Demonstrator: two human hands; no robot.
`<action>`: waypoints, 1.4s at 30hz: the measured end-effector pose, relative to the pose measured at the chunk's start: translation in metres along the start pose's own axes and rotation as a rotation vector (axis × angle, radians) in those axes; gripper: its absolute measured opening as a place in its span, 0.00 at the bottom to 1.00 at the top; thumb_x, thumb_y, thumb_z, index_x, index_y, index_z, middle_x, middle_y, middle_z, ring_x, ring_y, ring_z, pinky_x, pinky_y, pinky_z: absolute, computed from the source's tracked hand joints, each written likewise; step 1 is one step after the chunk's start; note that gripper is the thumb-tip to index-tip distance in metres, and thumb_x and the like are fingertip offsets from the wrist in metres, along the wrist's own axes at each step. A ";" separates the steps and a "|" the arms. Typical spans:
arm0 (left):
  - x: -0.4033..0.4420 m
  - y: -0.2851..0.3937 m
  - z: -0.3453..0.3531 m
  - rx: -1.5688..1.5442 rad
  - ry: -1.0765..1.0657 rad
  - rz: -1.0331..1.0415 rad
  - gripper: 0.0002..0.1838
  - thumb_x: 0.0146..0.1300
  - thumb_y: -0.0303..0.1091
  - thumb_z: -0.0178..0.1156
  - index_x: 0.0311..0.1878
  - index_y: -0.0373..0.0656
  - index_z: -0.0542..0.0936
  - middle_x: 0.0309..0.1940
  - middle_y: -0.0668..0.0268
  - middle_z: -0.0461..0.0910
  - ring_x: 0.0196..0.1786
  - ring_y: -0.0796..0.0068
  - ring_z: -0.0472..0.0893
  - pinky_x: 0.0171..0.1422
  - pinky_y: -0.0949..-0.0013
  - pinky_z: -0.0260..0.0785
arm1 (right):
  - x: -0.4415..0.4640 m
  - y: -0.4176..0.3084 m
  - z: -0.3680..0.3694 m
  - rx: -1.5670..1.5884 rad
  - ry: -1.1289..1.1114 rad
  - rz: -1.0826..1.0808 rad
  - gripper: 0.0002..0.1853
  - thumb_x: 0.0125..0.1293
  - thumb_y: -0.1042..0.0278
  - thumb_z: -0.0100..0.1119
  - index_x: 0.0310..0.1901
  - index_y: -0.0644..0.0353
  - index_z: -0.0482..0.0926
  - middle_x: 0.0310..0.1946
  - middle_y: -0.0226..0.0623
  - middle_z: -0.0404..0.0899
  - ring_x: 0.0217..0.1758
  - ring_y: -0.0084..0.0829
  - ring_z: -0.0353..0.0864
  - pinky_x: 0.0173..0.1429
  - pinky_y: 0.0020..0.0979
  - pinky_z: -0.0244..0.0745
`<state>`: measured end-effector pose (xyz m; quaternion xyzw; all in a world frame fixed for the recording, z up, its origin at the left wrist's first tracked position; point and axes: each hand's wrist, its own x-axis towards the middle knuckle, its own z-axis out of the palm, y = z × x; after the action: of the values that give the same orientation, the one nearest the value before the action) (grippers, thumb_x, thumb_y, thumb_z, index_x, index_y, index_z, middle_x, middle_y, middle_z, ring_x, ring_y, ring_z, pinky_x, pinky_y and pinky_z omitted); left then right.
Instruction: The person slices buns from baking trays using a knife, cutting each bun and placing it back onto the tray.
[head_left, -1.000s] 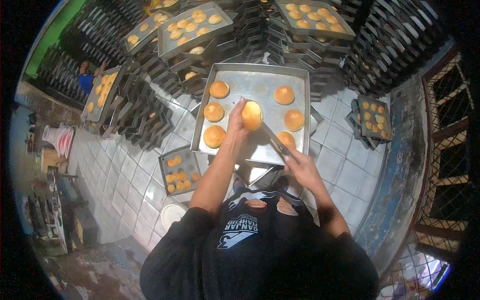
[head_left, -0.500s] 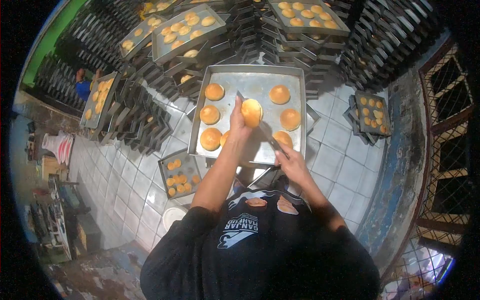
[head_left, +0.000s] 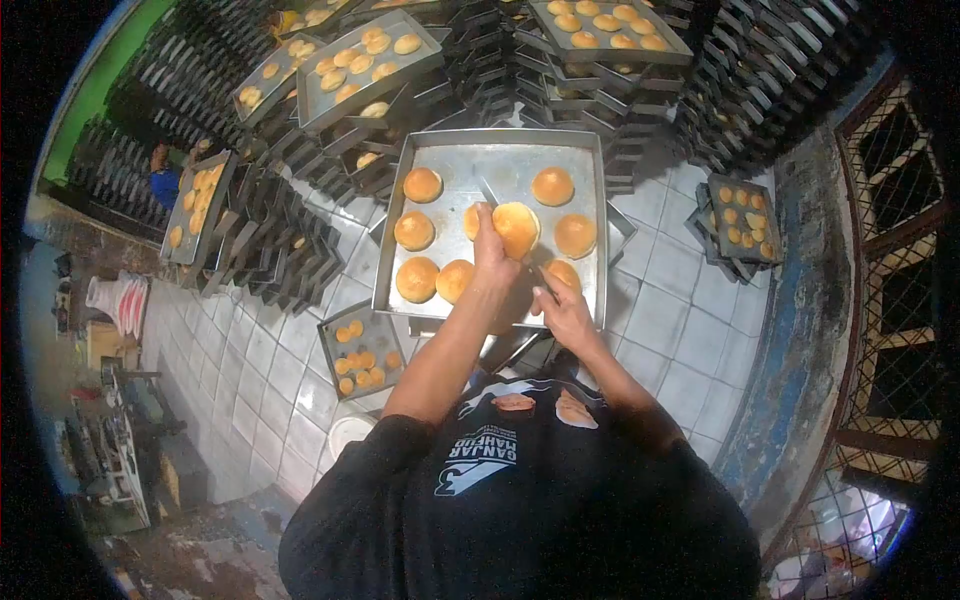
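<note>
My left hand (head_left: 494,258) is closed around a golden bun (head_left: 516,230), above the middle of a large metal tray (head_left: 510,160). In my right hand (head_left: 566,312) is the handle of a knife (head_left: 488,192). The knife's blade slants up and left behind the bun, its tip showing beyond, so the middle of the blade is hidden. Several round buns lie on the tray, among them one at the upper left (head_left: 422,184) and one at the upper right (head_left: 552,186).
Stacked trays with buns stand at the back left (head_left: 368,66), back right (head_left: 612,28) and far left (head_left: 199,208). Lower trays sit at the left (head_left: 361,354) and right (head_left: 742,218). A white lid (head_left: 350,432) is near my left elbow. Part of a person (head_left: 166,184) shows far left.
The held bun has shifted slightly right and down within my left hand's grip. My right hand has moved left, closer to the bun, with the knife reaching farther past it.
</note>
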<state>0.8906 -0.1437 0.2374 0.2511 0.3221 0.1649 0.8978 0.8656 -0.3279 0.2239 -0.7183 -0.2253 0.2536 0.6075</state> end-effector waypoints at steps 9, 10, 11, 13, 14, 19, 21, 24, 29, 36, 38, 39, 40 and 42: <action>0.078 0.060 -0.002 -0.070 0.007 0.023 0.42 0.73 0.75 0.48 0.68 0.44 0.71 0.62 0.58 0.80 0.63 0.59 0.81 0.70 0.42 0.70 | -0.108 -0.036 -0.068 0.092 -0.052 0.339 0.26 0.80 0.64 0.54 0.75 0.64 0.70 0.28 0.27 0.76 0.24 0.13 0.66 0.28 0.19 0.62; 0.086 0.069 -0.001 -0.063 0.083 0.024 0.45 0.73 0.74 0.47 0.72 0.41 0.68 0.66 0.55 0.77 0.68 0.55 0.77 0.73 0.42 0.67 | -0.116 -0.030 -0.076 0.088 -0.058 0.343 0.26 0.80 0.64 0.54 0.75 0.64 0.70 0.28 0.27 0.76 0.24 0.13 0.66 0.28 0.19 0.62; 0.091 0.072 -0.002 -0.058 0.159 0.024 0.47 0.73 0.74 0.46 0.75 0.38 0.64 0.70 0.52 0.74 0.72 0.52 0.74 0.76 0.42 0.64 | -0.123 -0.024 -0.085 0.116 -0.020 0.348 0.27 0.79 0.63 0.54 0.76 0.62 0.70 0.28 0.26 0.77 0.26 0.15 0.68 0.30 0.21 0.65; 0.085 0.073 0.000 0.073 0.402 0.097 0.49 0.75 0.72 0.47 0.80 0.37 0.57 0.73 0.48 0.70 0.75 0.49 0.70 0.79 0.41 0.59 | -0.129 -0.021 -0.095 0.134 0.016 0.341 0.28 0.79 0.63 0.54 0.77 0.59 0.69 0.29 0.25 0.77 0.28 0.16 0.71 0.33 0.22 0.68; 0.071 0.069 -0.013 0.272 0.311 0.283 0.47 0.75 0.70 0.49 0.79 0.36 0.59 0.73 0.47 0.70 0.76 0.49 0.69 0.79 0.43 0.59 | -0.132 -0.021 -0.098 0.146 0.050 0.350 0.28 0.79 0.62 0.54 0.76 0.60 0.70 0.29 0.26 0.77 0.28 0.16 0.70 0.33 0.21 0.67; -0.057 0.036 -0.051 0.604 0.255 0.563 0.25 0.79 0.51 0.57 0.60 0.35 0.77 0.52 0.56 0.81 0.48 0.69 0.82 0.55 0.63 0.77 | -0.122 0.024 -0.101 0.163 0.248 0.273 0.27 0.78 0.65 0.56 0.75 0.61 0.71 0.30 0.28 0.76 0.28 0.16 0.71 0.34 0.23 0.68; -0.106 0.015 -0.060 0.742 0.374 0.590 0.19 0.78 0.48 0.59 0.50 0.37 0.80 0.37 0.66 0.80 0.36 0.79 0.77 0.39 0.71 0.72 | -0.101 0.023 -0.101 0.035 0.339 0.192 0.22 0.77 0.65 0.57 0.69 0.63 0.76 0.30 0.29 0.78 0.31 0.19 0.74 0.35 0.25 0.71; -0.134 -0.013 -0.098 0.704 0.353 0.434 0.18 0.75 0.47 0.63 0.44 0.38 0.79 0.33 0.67 0.80 0.33 0.80 0.77 0.36 0.73 0.68 | -0.056 0.032 -0.111 -0.176 0.385 0.260 0.15 0.77 0.64 0.58 0.55 0.66 0.80 0.37 0.38 0.84 0.40 0.29 0.82 0.47 0.35 0.77; -0.145 -0.021 -0.088 0.575 0.433 0.489 0.18 0.74 0.47 0.65 0.42 0.39 0.77 0.33 0.65 0.80 0.33 0.76 0.82 0.30 0.72 0.73 | 0.008 0.052 -0.098 -0.225 0.377 0.058 0.18 0.77 0.61 0.58 0.58 0.66 0.79 0.46 0.47 0.85 0.49 0.38 0.84 0.57 0.41 0.76; -0.134 -0.053 -0.109 0.351 0.356 -0.012 0.25 0.71 0.49 0.67 0.55 0.36 0.75 0.42 0.64 0.79 0.40 0.72 0.81 0.42 0.64 0.80 | 0.015 0.040 -0.097 -0.089 0.268 0.116 0.20 0.79 0.63 0.55 0.62 0.69 0.76 0.51 0.41 0.82 0.51 0.31 0.78 0.58 0.33 0.73; -0.113 -0.054 -0.099 0.234 0.415 -0.028 0.25 0.71 0.49 0.68 0.55 0.36 0.76 0.42 0.65 0.79 0.41 0.72 0.81 0.42 0.63 0.78 | 0.012 0.024 -0.097 -0.037 0.196 0.135 0.19 0.79 0.63 0.55 0.62 0.68 0.76 0.51 0.39 0.81 0.51 0.29 0.78 0.57 0.32 0.73; -0.103 -0.058 -0.097 0.128 0.465 -0.041 0.25 0.70 0.49 0.68 0.55 0.37 0.76 0.43 0.65 0.79 0.42 0.72 0.80 0.41 0.61 0.76 | 0.011 0.020 -0.095 -0.015 0.191 0.126 0.19 0.80 0.62 0.55 0.62 0.67 0.76 0.50 0.37 0.81 0.50 0.27 0.78 0.56 0.30 0.73; -0.089 -0.065 -0.108 0.152 0.500 0.020 0.21 0.69 0.45 0.68 0.54 0.39 0.77 0.42 0.66 0.79 0.41 0.72 0.80 0.38 0.61 0.73 | 0.009 0.016 -0.092 0.010 0.185 0.117 0.18 0.80 0.62 0.56 0.61 0.66 0.76 0.50 0.36 0.80 0.50 0.25 0.77 0.55 0.29 0.73; -0.089 -0.061 -0.118 0.147 0.564 0.080 0.19 0.69 0.44 0.68 0.53 0.40 0.78 0.42 0.66 0.79 0.41 0.72 0.80 0.37 0.63 0.72 | 0.005 0.009 -0.083 0.044 0.198 0.107 0.17 0.80 0.62 0.55 0.59 0.67 0.77 0.49 0.38 0.81 0.49 0.28 0.78 0.56 0.31 0.73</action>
<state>0.7550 -0.1940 0.1689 0.2723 0.5599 0.2395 0.7450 0.9229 -0.3891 0.2256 -0.7374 -0.1198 0.2185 0.6278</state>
